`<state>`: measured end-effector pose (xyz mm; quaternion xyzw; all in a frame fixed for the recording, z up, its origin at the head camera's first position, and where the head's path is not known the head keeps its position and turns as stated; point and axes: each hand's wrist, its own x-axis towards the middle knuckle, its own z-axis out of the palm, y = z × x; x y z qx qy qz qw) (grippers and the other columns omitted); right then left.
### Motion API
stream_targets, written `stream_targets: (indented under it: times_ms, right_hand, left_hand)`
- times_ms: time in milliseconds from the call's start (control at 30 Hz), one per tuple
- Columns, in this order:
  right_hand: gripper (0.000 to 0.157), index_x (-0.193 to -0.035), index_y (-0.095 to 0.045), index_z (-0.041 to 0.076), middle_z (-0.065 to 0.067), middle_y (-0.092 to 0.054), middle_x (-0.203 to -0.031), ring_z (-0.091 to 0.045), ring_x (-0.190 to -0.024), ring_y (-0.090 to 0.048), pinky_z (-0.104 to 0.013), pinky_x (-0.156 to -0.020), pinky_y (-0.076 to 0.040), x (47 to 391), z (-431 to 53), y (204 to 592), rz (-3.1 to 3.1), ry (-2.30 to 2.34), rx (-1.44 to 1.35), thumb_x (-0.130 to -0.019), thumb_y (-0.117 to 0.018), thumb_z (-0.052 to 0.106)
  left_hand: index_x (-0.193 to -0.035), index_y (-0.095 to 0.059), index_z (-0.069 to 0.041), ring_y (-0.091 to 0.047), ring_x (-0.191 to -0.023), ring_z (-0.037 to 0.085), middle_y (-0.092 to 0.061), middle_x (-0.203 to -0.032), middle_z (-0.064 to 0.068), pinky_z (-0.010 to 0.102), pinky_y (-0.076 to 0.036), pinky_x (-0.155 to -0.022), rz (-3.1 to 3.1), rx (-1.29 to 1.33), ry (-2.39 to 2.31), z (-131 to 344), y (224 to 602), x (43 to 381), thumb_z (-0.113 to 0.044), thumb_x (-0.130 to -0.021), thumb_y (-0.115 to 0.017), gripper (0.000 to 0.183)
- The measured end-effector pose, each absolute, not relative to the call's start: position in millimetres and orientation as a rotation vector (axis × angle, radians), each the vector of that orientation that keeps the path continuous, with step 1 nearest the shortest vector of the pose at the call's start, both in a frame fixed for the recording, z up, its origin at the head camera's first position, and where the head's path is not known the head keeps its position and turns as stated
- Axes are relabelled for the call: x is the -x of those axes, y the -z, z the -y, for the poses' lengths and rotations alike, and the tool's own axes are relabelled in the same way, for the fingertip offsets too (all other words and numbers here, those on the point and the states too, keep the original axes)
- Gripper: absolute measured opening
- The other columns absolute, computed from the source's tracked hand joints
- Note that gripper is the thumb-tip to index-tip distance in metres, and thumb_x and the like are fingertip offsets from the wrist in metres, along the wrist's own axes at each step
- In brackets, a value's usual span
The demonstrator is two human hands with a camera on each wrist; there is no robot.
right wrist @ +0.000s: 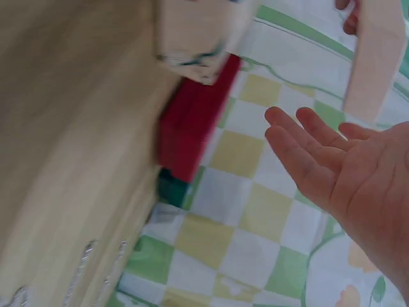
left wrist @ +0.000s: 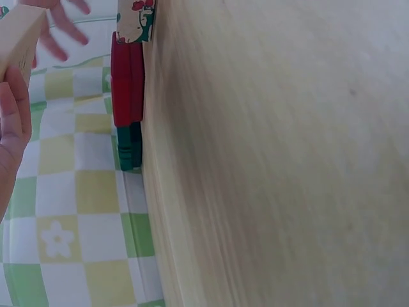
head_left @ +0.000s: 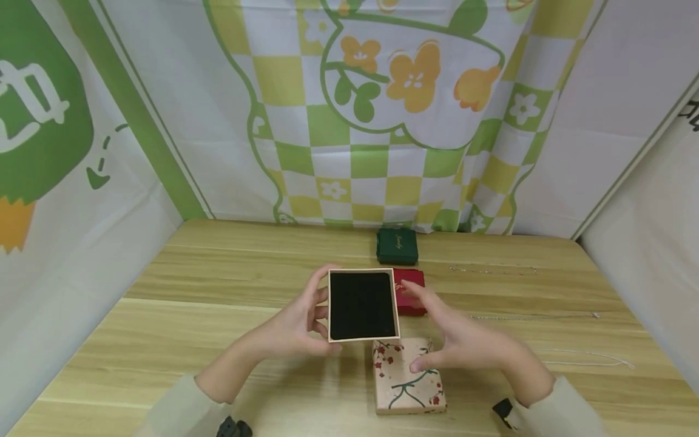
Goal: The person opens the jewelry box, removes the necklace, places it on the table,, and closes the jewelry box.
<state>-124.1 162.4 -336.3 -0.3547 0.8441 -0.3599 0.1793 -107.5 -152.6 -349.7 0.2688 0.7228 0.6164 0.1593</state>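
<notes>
My left hand (head_left: 297, 325) grips a small pale cardboard box (left wrist: 20, 38) by its left side, held above the table. The box faces the head camera, showing a flat black insert (head_left: 361, 306) inside. To its right, my right hand (head_left: 461, 337) has its fingers spread and holds nothing, as the right wrist view also shows. Below that hand's thumb, a pale pink box piece (head_left: 406, 391) printed with red blossoms and green branches lies on the table. A red box (head_left: 411, 297) is partly hidden behind the held box and the right fingertips.
A dark green box (head_left: 397, 246) with gold lettering stands behind the red one, near the table's back edge. Three thin necklaces lie stretched out on the right, the middle one a silver chain (head_left: 535, 317). A patterned curtain (head_left: 371, 164) hangs behind the wooden table (head_left: 218, 285).
</notes>
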Motion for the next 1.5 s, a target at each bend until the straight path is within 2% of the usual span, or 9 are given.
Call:
stream_targets:
  times_ms: [100, 267, 400, 567, 733, 867, 1100, 1300, 1500]
  right_hand:
    - [0.115, -0.160, -0.008, 0.020, -0.008, -0.016, -0.164, -0.033, -0.149, -0.025, -0.060, -0.115, -0.029, 121.3, -164.1, 344.9, -2.403, 0.881, 1.009, -0.076, -0.085, 0.040]
    - [0.111, -0.157, -0.019, 0.011, -0.007, -0.028, -0.158, -0.027, -0.145, -0.032, -0.055, -0.114, -0.034, 115.6, -161.8, 355.4, -2.401, 0.714, 1.077, -0.075, -0.081, 0.051]
    - [0.102, -0.154, -0.030, 0.013, -0.003, -0.031, -0.156, -0.024, -0.138, -0.040, -0.050, -0.109, -0.043, 111.3, -158.4, 359.5, -2.412, 0.616, 1.154, -0.076, -0.078, 0.057]
    - [0.093, -0.148, -0.040, 0.018, 0.001, -0.035, -0.153, -0.023, -0.132, -0.044, -0.049, -0.103, -0.047, 107.0, -156.9, 364.5, -2.456, 0.515, 1.231, -0.074, -0.080, 0.057]
    - [0.099, -0.151, -0.035, 0.026, -0.002, -0.034, -0.154, -0.027, -0.136, -0.039, -0.059, -0.101, -0.045, 103.5, -158.5, 367.8, -2.458, 0.439, 1.190, -0.070, -0.083, 0.057]
    - [0.101, -0.153, -0.028, 0.038, 0.003, -0.033, -0.154, -0.024, -0.133, -0.039, -0.057, -0.099, -0.046, 103.5, -156.2, 369.3, -2.431, 0.428, 1.154, -0.071, -0.084, 0.055]
    - [0.093, -0.149, -0.033, 0.038, 0.004, -0.037, -0.150, -0.020, -0.127, -0.043, -0.045, -0.097, -0.051, 103.6, -155.2, 371.5, -2.437, 0.453, 1.187, -0.073, -0.086, 0.042]
    - [0.094, -0.149, -0.035, 0.038, 0.003, -0.036, -0.151, -0.019, -0.127, -0.043, -0.036, -0.095, -0.052, 102.8, -163.4, 366.2, -2.507, 0.547, 1.159, -0.071, -0.086, 0.033]
    - [0.096, -0.152, -0.033, 0.038, -0.005, -0.034, -0.155, -0.025, -0.131, -0.043, -0.036, -0.093, -0.053, 107.0, -174.6, 358.9, -2.557, 0.648, 1.078, -0.072, -0.086, 0.031]
  left_hand:
    - [-0.151, -0.009, -0.029, -0.045, -0.075, 0.015, -0.044, -0.116, 0.015, 0.025, -0.053, -0.069, -2.050, -0.771, -1.755, 155.3, 351.6, 107.6, 0.013, -0.072, -0.076, 0.112]
    - [-0.151, -0.008, -0.026, -0.062, -0.102, 0.022, -0.045, -0.138, 0.023, 0.031, -0.057, -0.073, -1.979, -0.813, -1.751, 157.6, 354.3, 107.1, 0.013, -0.073, -0.075, 0.110]
    - [-0.151, -0.007, -0.030, -0.062, -0.110, 0.025, -0.043, -0.142, 0.023, 0.034, -0.058, -0.077, -1.989, -0.798, -1.736, 158.3, 354.3, 106.8, 0.011, -0.074, -0.076, 0.111]
    - [-0.151, -0.008, -0.034, -0.058, -0.099, 0.022, -0.039, -0.146, 0.021, 0.033, -0.057, -0.076, -2.038, -0.749, -1.721, 159.2, 353.5, 107.5, 0.009, -0.074, -0.077, 0.112]
    - [-0.151, -0.008, -0.034, -0.051, -0.084, 0.020, -0.032, -0.149, 0.025, 0.031, -0.056, -0.074, -2.047, -0.726, -1.723, 159.6, 354.2, 108.3, 0.009, -0.073, -0.077, 0.112]
    - [-0.152, -0.006, -0.034, -0.049, -0.086, 0.020, -0.021, -0.156, 0.028, 0.029, -0.055, -0.076, -2.064, -0.698, -1.716, 160.3, 355.2, 108.7, 0.007, -0.074, -0.077, 0.114]
    - [-0.153, -0.002, -0.035, -0.049, -0.096, 0.022, -0.007, -0.162, 0.028, 0.028, -0.054, -0.077, -2.056, -0.679, -1.724, 161.1, 357.1, 110.7, 0.005, -0.074, -0.078, 0.117]
    - [-0.153, -0.003, -0.035, -0.052, -0.092, 0.017, -0.009, -0.161, 0.028, 0.029, -0.055, -0.077, -2.043, -0.707, -1.739, 163.3, 357.2, 111.0, 0.005, -0.075, -0.078, 0.116]
    - [-0.154, -0.004, -0.034, -0.045, -0.085, 0.016, -0.022, -0.152, 0.025, 0.027, -0.054, -0.074, -2.026, -0.694, -1.764, 166.3, 358.1, 110.9, 0.006, -0.074, -0.079, 0.117]
